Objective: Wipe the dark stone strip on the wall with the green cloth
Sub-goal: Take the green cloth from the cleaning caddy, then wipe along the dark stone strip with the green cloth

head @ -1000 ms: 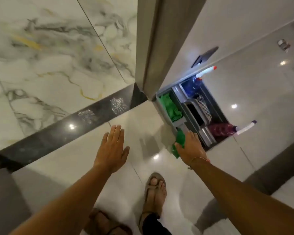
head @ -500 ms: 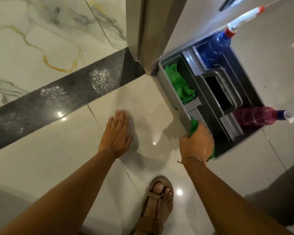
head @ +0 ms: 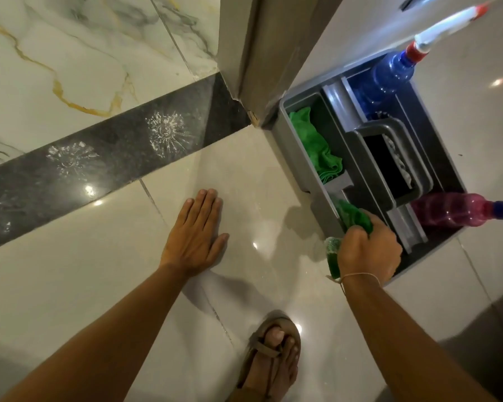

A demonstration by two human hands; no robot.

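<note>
The dark stone strip (head: 108, 158) runs at a slant across the pale marble wall, with white splatter marks on it. My left hand (head: 196, 233) lies flat and open on the light tile just below the strip. My right hand (head: 369, 250) is closed around a bunched green cloth (head: 353, 217) at the near corner of the grey caddy (head: 299, 163). Part of the cloth sticks out above and below my fist. A second green cloth (head: 314, 143) lies in the caddy's left compartment.
The caddy holds a blue spray bottle (head: 386, 79) at the back and a pink spray bottle (head: 453, 210) at the right. A grey door frame (head: 262, 44) stands beside the strip's right end. My sandalled foot (head: 273, 358) rests on the glossy floor.
The view has dropped and come closer to the caddy. My right hand has moved to the caddy's near corner and closed tighter on the green cloth. My left hand has settled flat on the tile.
</note>
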